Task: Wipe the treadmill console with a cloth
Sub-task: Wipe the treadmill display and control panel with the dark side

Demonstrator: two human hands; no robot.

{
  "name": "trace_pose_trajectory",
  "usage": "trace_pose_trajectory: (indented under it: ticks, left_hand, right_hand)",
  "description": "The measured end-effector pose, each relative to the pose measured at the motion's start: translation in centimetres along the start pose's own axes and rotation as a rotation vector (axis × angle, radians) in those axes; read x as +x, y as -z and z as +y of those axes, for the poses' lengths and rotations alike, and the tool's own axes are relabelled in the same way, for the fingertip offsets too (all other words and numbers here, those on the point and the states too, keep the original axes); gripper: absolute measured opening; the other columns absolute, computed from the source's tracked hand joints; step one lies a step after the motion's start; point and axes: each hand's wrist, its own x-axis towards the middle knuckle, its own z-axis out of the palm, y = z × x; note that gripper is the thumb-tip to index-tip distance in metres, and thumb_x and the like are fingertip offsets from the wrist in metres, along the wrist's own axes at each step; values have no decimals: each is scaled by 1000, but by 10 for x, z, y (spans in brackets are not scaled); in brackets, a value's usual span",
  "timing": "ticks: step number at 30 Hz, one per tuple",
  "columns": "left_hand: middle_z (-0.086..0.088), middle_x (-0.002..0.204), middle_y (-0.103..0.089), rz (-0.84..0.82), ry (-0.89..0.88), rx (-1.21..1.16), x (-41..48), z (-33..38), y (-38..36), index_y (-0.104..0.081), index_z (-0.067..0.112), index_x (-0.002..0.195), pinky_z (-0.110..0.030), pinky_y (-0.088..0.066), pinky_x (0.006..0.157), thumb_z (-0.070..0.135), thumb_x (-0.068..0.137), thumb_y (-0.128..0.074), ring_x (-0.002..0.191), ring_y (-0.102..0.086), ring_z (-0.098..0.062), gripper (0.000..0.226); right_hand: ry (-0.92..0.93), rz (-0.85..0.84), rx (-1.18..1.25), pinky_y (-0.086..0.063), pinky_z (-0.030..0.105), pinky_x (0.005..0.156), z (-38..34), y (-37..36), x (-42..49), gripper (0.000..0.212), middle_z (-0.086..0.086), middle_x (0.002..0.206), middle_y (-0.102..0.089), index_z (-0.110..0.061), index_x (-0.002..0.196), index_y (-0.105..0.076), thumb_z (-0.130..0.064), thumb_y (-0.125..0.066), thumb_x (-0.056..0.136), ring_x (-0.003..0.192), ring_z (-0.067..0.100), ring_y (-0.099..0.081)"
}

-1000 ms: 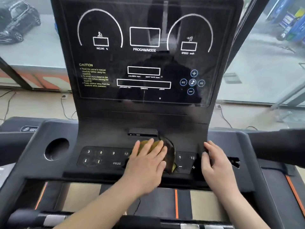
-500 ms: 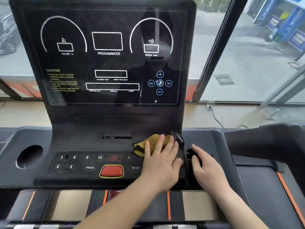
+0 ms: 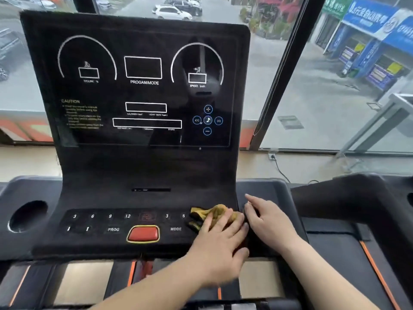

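Note:
The black treadmill console (image 3: 143, 171) fills the middle of the view, with a dark display panel above and a button panel (image 3: 100, 222) below. A crumpled yellow-and-black cloth (image 3: 210, 213) lies on the right end of the button panel. My left hand (image 3: 221, 245) presses flat on the cloth, fingers spread over it. My right hand (image 3: 268, 222) rests palm down on the console's right side ledge, just beside the cloth, holding nothing.
A red stop button (image 3: 143, 234) sits at the panel's centre. A round cup holder (image 3: 26, 215) is at the left. The right handrail (image 3: 357, 198) rises at the right. Windows with a street scene stand behind the console.
My left hand has slid the cloth rightward along the button panel, uncovering the red button and MODE key. My right hand stayed on the right ledge. The view shifted right.

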Motion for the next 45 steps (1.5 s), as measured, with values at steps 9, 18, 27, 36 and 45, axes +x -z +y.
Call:
trace_pose_trajectory:
  ticks: [9,18,27,36,45]
  left_hand:
    - [15,171,8,105,215,58,23,-60,31,-7,33,164,-58,14,123,56,104,-16,155,23,-15,65]
    - [16,170,-12,0,-89,-32,-20,-40,8,-28,34,160,-44,5,127,50,104,-16,158,4,-9,59]
    - [25,164,-20,152,79,-159,-96,-145,17,-41,39,154,-33,5,128,50,109,-25,155,3,4,49]
    - [2,156,-48,486,470,96,-163,-246,44,-75,43,116,-46,-31,119,51,97,-53,140,-43,-30,31]
    - [5,110,-53,857,772,-291,-140,-268,69,-72,28,117,-35,-49,80,23,98,-63,100,-60,-23,22]
  right_hand:
    - [-101,13,142,-39,31,111,-9,-11,-13,44,-6,144,-61,-26,144,-56,-41,-43,105,137,17,-51]
    - [6,244,120,-48,40,100,-28,-32,-19,30,-4,119,-69,-21,123,-69,-29,-51,101,119,19,-60]
    - [338,214,36,-43,22,82,-97,-86,-21,29,-11,101,-64,-20,123,-69,-17,-63,95,100,13,-59]
    - [328,113,149,-48,25,84,-161,-104,-6,43,-14,102,-65,-22,137,-59,-14,-61,96,97,10,-60]
    - [296,161,222,-54,35,90,-171,-100,12,38,-16,101,-68,-23,131,-64,-12,-61,95,101,11,-64]
